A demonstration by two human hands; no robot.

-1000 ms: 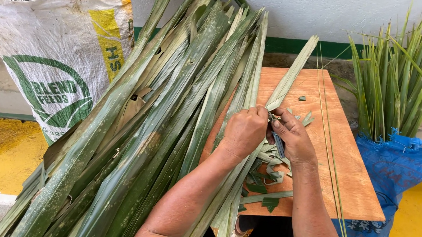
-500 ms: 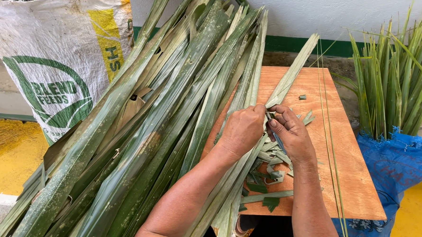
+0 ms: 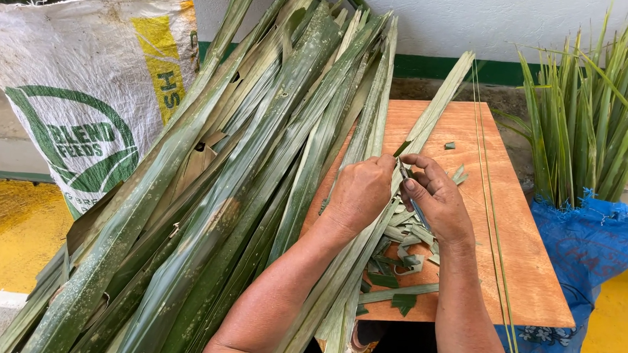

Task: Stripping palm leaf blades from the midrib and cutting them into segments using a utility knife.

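Both hands shifted slightly up, left hand (image 3: 359, 192) and right hand (image 3: 436, 199) pinching leaf strip (image 3: 429, 125)

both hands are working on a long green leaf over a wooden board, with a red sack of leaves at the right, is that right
Not quite: the sack at the right is blue, not red, as the head view shows. The rest holds: the left hand and right hand meet on a long green leaf over the wooden board, and the sack holds upright leaves.

Matt fibrous leaves (image 3: 257, 174), smooth wooden board (image 3: 515, 249) (scuffed)
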